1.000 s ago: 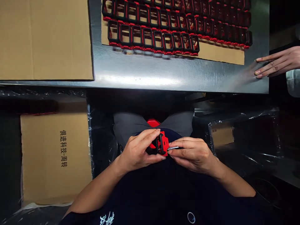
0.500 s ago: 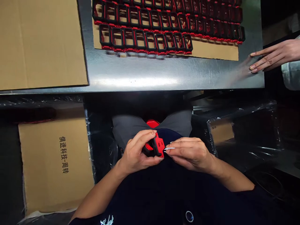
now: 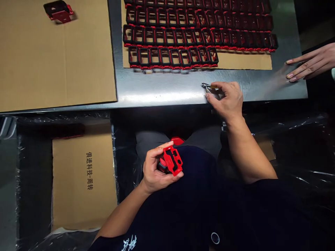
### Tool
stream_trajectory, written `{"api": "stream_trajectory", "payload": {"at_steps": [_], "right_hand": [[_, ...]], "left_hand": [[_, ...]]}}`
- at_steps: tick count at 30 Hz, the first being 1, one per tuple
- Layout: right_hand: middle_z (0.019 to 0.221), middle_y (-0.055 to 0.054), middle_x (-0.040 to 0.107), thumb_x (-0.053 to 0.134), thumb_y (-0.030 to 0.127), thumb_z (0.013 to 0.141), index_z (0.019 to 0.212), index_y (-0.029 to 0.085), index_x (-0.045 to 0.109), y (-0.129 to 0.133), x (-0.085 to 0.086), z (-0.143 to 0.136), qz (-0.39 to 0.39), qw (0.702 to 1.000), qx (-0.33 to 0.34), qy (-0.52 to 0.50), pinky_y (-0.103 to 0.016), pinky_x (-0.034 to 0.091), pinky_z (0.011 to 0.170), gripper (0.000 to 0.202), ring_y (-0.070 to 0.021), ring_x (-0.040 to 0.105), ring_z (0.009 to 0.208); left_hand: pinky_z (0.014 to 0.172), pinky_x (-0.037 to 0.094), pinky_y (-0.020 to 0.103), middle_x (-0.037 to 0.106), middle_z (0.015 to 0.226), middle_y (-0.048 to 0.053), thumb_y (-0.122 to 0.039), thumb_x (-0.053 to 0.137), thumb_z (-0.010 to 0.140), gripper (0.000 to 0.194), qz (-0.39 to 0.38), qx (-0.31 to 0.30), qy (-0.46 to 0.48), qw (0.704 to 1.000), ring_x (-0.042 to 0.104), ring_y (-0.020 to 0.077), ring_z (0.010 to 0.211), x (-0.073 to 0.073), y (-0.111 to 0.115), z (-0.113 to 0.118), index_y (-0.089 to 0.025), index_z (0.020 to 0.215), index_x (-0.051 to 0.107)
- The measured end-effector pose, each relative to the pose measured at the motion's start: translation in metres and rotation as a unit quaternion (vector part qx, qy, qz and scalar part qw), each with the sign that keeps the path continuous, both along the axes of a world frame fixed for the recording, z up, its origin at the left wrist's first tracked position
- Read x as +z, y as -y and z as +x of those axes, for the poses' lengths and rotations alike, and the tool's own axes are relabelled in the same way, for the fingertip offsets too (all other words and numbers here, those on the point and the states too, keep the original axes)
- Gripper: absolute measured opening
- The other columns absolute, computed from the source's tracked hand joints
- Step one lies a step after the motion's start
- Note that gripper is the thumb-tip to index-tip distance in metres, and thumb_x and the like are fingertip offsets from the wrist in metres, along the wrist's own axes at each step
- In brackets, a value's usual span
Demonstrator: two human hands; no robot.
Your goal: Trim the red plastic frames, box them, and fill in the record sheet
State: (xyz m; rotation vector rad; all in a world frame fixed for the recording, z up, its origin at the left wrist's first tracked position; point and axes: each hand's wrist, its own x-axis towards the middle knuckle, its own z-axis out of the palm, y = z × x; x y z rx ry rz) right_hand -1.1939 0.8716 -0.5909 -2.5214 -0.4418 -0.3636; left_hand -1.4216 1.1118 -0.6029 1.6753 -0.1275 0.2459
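Observation:
A red and black frame (image 3: 171, 161) is held in my left hand (image 3: 153, 172), its red face turned up, above my lap. My right hand (image 3: 229, 101) is over the front part of the metal table (image 3: 167, 90), with thumb and fingers closed round a small pair of pliers or cutters (image 3: 206, 86). The tool's tips point left. Beyond it, rows of similar red and black frames (image 3: 165, 57) stand on a cardboard sheet (image 3: 244, 60).
A large cardboard sheet (image 3: 86, 62) covers the table's left side, with one frame (image 3: 60, 12) on it. Below stands a plastic-lined box with printed cardboard (image 3: 78, 181). Another person's hand (image 3: 311, 64) is at the right edge.
My right hand has left the frame and moved up to the table, where it now grips the tool. In my left hand the frame has turned. The view has shifted leftward.

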Motion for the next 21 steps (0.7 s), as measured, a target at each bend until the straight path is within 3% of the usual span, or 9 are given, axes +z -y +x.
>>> {"api": "stream_trajectory", "payload": {"at_steps": [2, 4, 6, 9, 11, 17, 21], "right_hand": [[0.108, -0.01, 0.069, 0.074, 0.04, 0.086, 0.104, 0.021, 0.07, -0.005, 0.011, -0.016, 0.026, 0.999, -0.023, 0.019, -0.052, 0.049, 0.1, 0.027, -0.0303, 0.06, 0.111], [0.102, -0.01, 0.07, 0.069, 0.044, 0.09, 0.097, 0.021, 0.071, -0.012, 0.024, -0.048, 0.098, 0.994, -0.051, -0.009, -0.047, 0.051, 0.095, 0.024, -0.0276, 0.064, 0.102], [0.087, -0.006, 0.071, 0.067, 0.045, 0.093, 0.088, 0.019, 0.071, -0.02, 0.034, -0.086, 0.203, 0.966, -0.007, -0.16, -0.038, 0.055, 0.082, 0.027, -0.0213, 0.067, 0.084], [0.086, -0.006, 0.073, 0.071, 0.046, 0.089, 0.095, 0.017, 0.071, -0.028, 0.037, -0.134, 0.312, 0.828, 0.127, -0.448, -0.028, 0.054, 0.071, 0.029, -0.0172, 0.068, 0.078], [0.091, -0.006, 0.072, 0.075, 0.044, 0.086, 0.104, 0.016, 0.068, -0.031, 0.034, -0.152, 0.344, 0.764, 0.145, -0.527, -0.024, 0.052, 0.068, 0.034, -0.0154, 0.067, 0.079], [0.082, -0.001, 0.062, 0.077, 0.036, 0.082, 0.098, 0.015, 0.064, -0.032, 0.03, -0.158, 0.382, 0.73, 0.097, -0.558, -0.02, 0.045, 0.064, 0.029, -0.01, 0.057, 0.071], [0.082, -0.001, 0.062, 0.077, 0.035, 0.082, 0.1, 0.014, 0.066, -0.034, 0.034, -0.152, 0.434, 0.671, 0.115, -0.59, -0.021, 0.046, 0.066, 0.03, -0.0098, 0.056, 0.071]], "left_hand": [[0.085, 0.062, 0.042, 0.064, 0.13, 0.017, -0.043, 0.084, 0.077, 0.072, -0.007, 0.002, -0.002, 1.0, 0.069, 0.0302, 0.114, -0.001, 0.001, 0.001, -0.025, 0.131, 0.04], [0.086, 0.062, 0.041, 0.064, 0.132, 0.018, -0.041, 0.084, 0.078, 0.071, -0.016, -0.002, -0.001, 1.0, 0.069, 0.0295, 0.115, -0.002, 0.002, 0.003, -0.025, 0.132, 0.04], [0.087, 0.061, 0.04, 0.064, 0.131, 0.019, -0.04, 0.083, 0.078, 0.072, -0.019, -0.014, 0.003, 1.0, 0.069, 0.0294, 0.116, -0.002, 0.003, 0.007, -0.023, 0.133, 0.041], [0.088, 0.061, 0.039, 0.065, 0.129, 0.019, -0.036, 0.083, 0.077, 0.075, 0.01, -0.04, 0.003, 0.999, 0.069, 0.0278, 0.113, 0.0, 0.004, 0.015, -0.022, 0.138, 0.041], [0.091, 0.06, 0.04, 0.066, 0.128, 0.018, -0.03, 0.082, 0.076, 0.076, 0.06, -0.052, 0.006, 0.997, 0.069, 0.027, 0.112, 0.003, 0.005, 0.019, -0.021, 0.14, 0.042], [0.089, 0.061, 0.038, 0.065, 0.124, 0.017, -0.02, 0.075, 0.074, 0.073, 0.168, -0.056, 0.034, 0.984, 0.067, 0.0255, 0.109, 0.01, 0.008, 0.025, -0.017, 0.142, 0.045], [0.089, 0.061, 0.039, 0.062, 0.125, 0.018, -0.02, 0.07, 0.078, 0.073, 0.192, -0.066, 0.037, 0.979, 0.066, 0.0258, 0.112, 0.011, 0.007, 0.023, -0.017, 0.145, 0.043]]}}
